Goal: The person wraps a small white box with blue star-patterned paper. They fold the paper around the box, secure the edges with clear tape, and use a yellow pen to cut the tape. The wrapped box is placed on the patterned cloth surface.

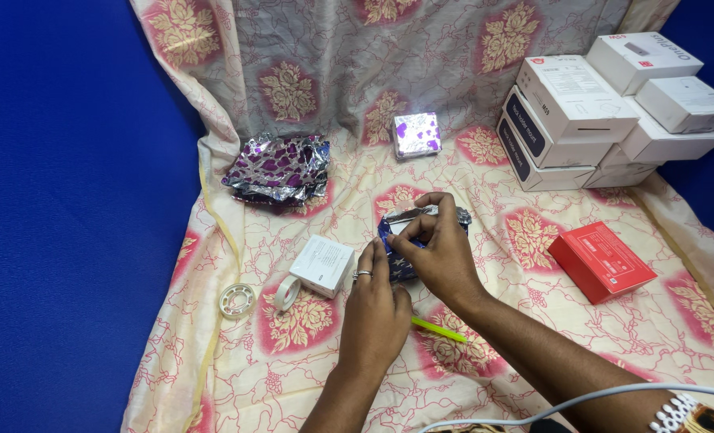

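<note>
My left hand (375, 309) and my right hand (441, 248) are both on a small box partly covered in shiny blue-and-silver wrapping paper (398, 229) lying on the floral cloth (293, 377). The right hand's fingers pinch and fold the paper over the top of the box. The left hand, with a ring on one finger, presses the near side. Most of the box is hidden by my hands.
A small white box (322, 265) and two tape rolls (286, 293) (236, 300) lie to the left. A crumpled purple foil sheet (279, 168) and a wrapped cube (417, 134) sit behind. A red box (601, 261) lies right, stacked white boxes (605, 112) far right, a green stick (438, 329) near my wrists.
</note>
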